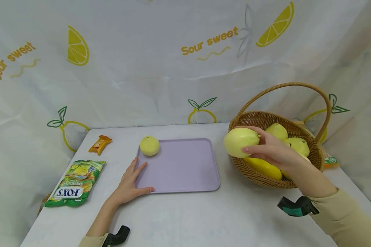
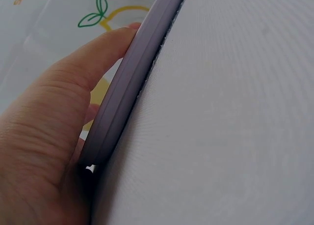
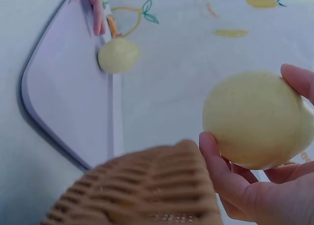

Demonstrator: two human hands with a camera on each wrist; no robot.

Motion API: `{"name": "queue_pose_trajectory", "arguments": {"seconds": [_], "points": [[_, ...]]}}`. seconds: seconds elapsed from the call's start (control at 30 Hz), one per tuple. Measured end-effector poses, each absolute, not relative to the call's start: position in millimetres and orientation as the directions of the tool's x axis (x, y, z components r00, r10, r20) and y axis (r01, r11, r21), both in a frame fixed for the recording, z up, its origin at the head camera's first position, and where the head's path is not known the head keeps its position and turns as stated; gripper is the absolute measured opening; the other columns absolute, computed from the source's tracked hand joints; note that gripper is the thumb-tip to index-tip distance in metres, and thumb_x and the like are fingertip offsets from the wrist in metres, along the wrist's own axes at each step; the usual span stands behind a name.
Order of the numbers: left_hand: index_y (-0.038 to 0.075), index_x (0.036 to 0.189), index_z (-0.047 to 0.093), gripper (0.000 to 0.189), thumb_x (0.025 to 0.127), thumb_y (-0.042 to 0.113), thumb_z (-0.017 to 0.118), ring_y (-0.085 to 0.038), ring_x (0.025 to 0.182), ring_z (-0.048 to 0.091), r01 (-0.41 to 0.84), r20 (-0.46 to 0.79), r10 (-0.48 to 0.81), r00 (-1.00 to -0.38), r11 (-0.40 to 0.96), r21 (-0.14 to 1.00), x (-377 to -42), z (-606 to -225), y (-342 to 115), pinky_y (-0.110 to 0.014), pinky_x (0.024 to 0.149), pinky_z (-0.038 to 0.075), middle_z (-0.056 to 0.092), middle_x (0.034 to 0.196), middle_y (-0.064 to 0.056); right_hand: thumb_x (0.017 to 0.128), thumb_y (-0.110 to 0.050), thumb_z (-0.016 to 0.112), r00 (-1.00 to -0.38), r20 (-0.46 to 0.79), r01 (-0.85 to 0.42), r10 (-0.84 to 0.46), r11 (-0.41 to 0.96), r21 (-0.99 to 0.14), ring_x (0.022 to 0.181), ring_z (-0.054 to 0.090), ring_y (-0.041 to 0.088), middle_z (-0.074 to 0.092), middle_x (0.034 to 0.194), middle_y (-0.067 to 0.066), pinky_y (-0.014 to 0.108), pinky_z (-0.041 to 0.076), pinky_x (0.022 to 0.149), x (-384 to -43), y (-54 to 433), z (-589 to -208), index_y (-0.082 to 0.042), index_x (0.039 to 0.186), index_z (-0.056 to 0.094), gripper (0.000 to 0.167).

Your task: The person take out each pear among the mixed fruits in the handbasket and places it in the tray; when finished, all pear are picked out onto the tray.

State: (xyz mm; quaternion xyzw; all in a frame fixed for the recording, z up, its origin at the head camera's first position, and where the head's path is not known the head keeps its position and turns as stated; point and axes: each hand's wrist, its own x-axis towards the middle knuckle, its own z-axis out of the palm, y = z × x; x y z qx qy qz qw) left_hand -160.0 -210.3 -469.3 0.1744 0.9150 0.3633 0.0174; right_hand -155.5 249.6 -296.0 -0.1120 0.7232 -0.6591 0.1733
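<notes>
My right hand (image 1: 275, 151) grips a pale yellow-green pear (image 1: 238, 141) above the left side of the wicker basket (image 1: 256, 180). In the right wrist view, thumb and fingers curl round this pear (image 3: 255, 119), beside the basket's rim (image 3: 162, 171). Fingers spread, my left hand (image 1: 128, 185) rests at the near left corner of the lilac tray (image 1: 182, 168); the left wrist view shows its thumb against the tray's edge (image 2: 122, 87). Another pear (image 1: 149, 145) sits in the tray's far left corner. Inside the basket are several pears (image 1: 298, 146) and a long yellow fruit (image 1: 263, 168), partly hidden by my right hand.
Left of the tray lie a green FOX'S candy bag (image 1: 75, 183) and a small orange packet (image 1: 100, 144). The basket's tall handle (image 1: 292, 84) arches above it. Another packet (image 1: 330, 160) shows behind the basket, and a printed curtain (image 1: 136, 85) hangs behind the table.
</notes>
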Motion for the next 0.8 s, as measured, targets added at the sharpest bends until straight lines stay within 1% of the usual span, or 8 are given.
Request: {"name": "queue_pose_trajectory", "arguments": {"seconds": [0.1,0.17,0.2,0.27,0.33,0.4,0.5,0.8], "points": [[0.008,0.152,0.034,0.098,0.075,0.045,0.081,-0.048,0.144,0.002,0.308,0.096,0.331,-0.939,0.68,0.665,-160,-469,-211,-0.072,0.106,0.007,0.002,0.161,-0.022,0.091,-0.003,0.064,-0.921,-0.08,0.049,-0.38,0.089,-0.995,0.107,0.056,0.023,0.022,0.139,0.014,0.032,0.053,0.087,-154,239,-295,-0.02,0.138,0.044,0.053],[0.008,0.152,0.034,0.097,0.075,0.045,0.081,-0.048,0.144,0.003,0.309,0.099,0.33,-0.939,0.681,0.663,-161,-469,-211,-0.072,0.106,0.007,0.003,0.161,-0.022,0.091,-0.003,0.064,-0.92,-0.067,0.045,-0.387,0.065,-0.997,0.107,0.055,0.022,0.007,0.14,0.007,0.032,0.053,0.088,-154,233,-296,-0.019,0.138,0.045,0.053],[0.008,0.152,0.034,0.097,0.075,0.045,0.081,-0.048,0.144,0.003,0.309,0.1,0.329,-0.939,0.681,0.664,-161,-469,-212,-0.072,0.106,0.007,0.003,0.161,-0.022,0.091,-0.002,0.064,-0.918,-0.063,0.044,-0.392,0.055,-0.997,0.107,0.056,0.021,0.007,0.14,0.008,0.031,0.052,0.088,-155,230,-296,-0.018,0.138,0.046,0.053],[0.008,0.151,0.034,0.097,0.075,0.045,0.081,-0.048,0.144,0.003,0.309,0.102,0.326,-0.94,0.681,0.664,-161,-469,-212,-0.072,0.106,0.007,0.003,0.161,-0.022,0.091,-0.002,0.063,-0.911,-0.057,0.048,-0.408,0.032,-0.998,0.106,0.056,0.021,0.014,0.14,0.01,0.03,0.052,0.088,-155,223,-297,-0.017,0.139,0.045,0.054],[0.007,0.151,0.035,0.097,0.074,0.045,0.081,-0.048,0.144,0.003,0.308,0.103,0.324,-0.94,0.681,0.664,-160,-469,-212,-0.071,0.107,0.007,0.003,0.161,-0.022,0.091,-0.002,0.062,-0.901,-0.053,0.052,-0.431,0.014,-0.999,0.106,0.056,0.02,0.03,0.138,0.011,0.03,0.051,0.088,-156,217,-299,-0.015,0.14,0.041,0.055],[0.007,0.151,0.035,0.097,0.074,0.045,0.081,-0.047,0.144,0.003,0.305,0.1,0.324,-0.941,0.679,0.667,-160,-469,-212,-0.071,0.107,0.007,0.003,0.161,-0.022,0.091,-0.003,0.063,-0.896,-0.048,0.05,-0.441,0.007,-0.999,0.105,0.057,0.02,0.046,0.13,0.014,0.03,0.051,0.088,-157,211,-301,-0.013,0.141,0.039,0.057],[0.007,0.151,0.035,0.097,0.074,0.044,0.081,-0.047,0.144,0.002,0.303,0.099,0.325,-0.941,0.675,0.673,-160,-469,-212,-0.071,0.107,0.006,0.003,0.161,-0.022,0.09,-0.004,0.064,-0.891,-0.042,0.047,-0.453,-0.001,-0.999,0.105,0.057,0.02,0.052,0.127,0.01,0.03,0.05,0.088,-158,203,-305,-0.011,0.143,0.037,0.059],[0.007,0.151,0.035,0.097,0.075,0.044,0.081,-0.046,0.145,0.003,0.302,0.093,0.329,-0.94,0.672,0.676,-160,-468,-210,-0.07,0.108,0.006,0.003,0.161,-0.022,0.089,-0.004,0.067,-0.893,-0.073,0.095,-0.444,-0.028,-0.995,0.106,0.056,0.023,0.052,0.126,0.01,0.032,0.05,0.091,-164,181,-325,-0.013,0.142,0.041,0.06]]}}
